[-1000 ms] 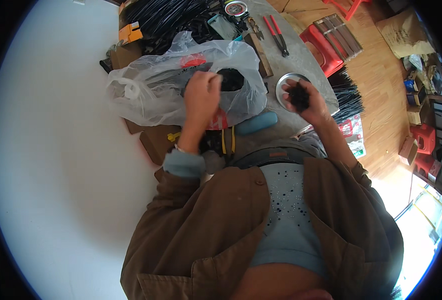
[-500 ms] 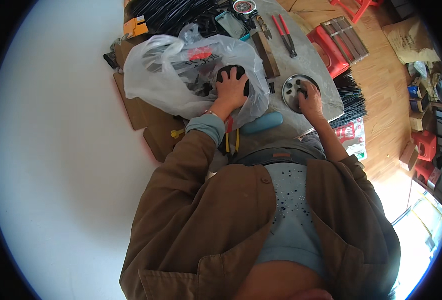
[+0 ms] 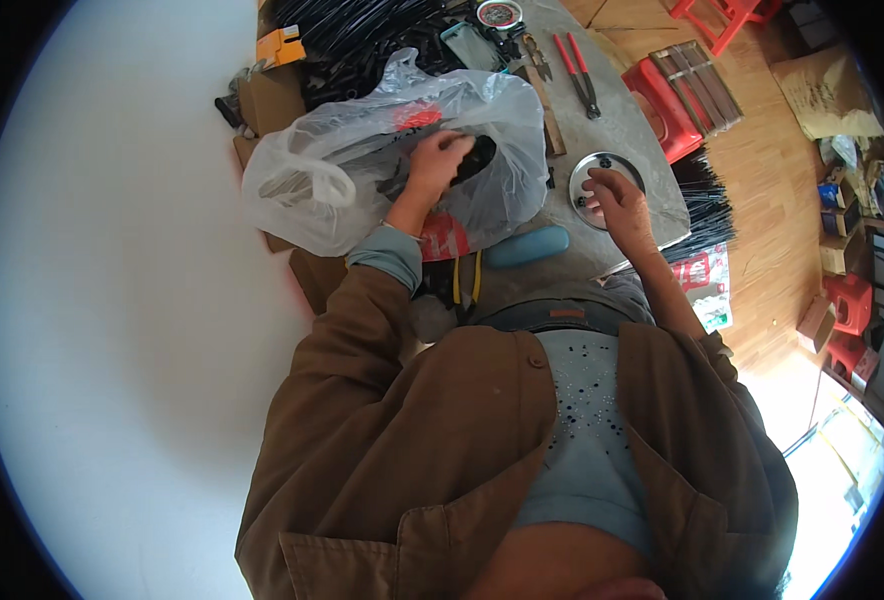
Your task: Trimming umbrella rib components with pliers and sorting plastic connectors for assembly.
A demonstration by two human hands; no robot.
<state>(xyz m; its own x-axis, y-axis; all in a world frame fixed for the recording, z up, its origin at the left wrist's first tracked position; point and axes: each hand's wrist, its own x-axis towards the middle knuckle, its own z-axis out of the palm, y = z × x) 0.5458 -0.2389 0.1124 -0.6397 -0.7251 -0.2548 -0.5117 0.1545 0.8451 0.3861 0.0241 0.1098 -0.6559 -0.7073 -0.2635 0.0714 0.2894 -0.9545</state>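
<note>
My left hand [image 3: 436, 168] is inside the mouth of a translucent plastic bag [image 3: 307, 145] with red print. Its fingers are bent against the edge of a black rounded object [image 3: 478, 160], which stands tilted in the bag; its exact kind cannot be made out. Over at the right, my right hand [image 3: 619, 207] hovers above a round metal dish [image 3: 622, 160], fingers bent and apart, with nothing visible between them. A few small black pieces [image 3: 605, 162] lie in the dish, partly hidden by the hand.
Red-handled cutters [image 3: 577, 75] and a wooden bar [image 3: 550, 115] lie on the grey table [image 3: 652, 180]. Black rods [image 3: 347, 25] are heaped behind the bag. A blue rounded object [image 3: 529, 246] and yellow-handled pliers [image 3: 467, 280] sit near my waist. A red stool [image 3: 662, 110] stands right.
My left hand has gone from lying spread on the black object to gripping its left side, and the object has tilted. My right hand has lifted from the dish, which shows fewer pieces.
</note>
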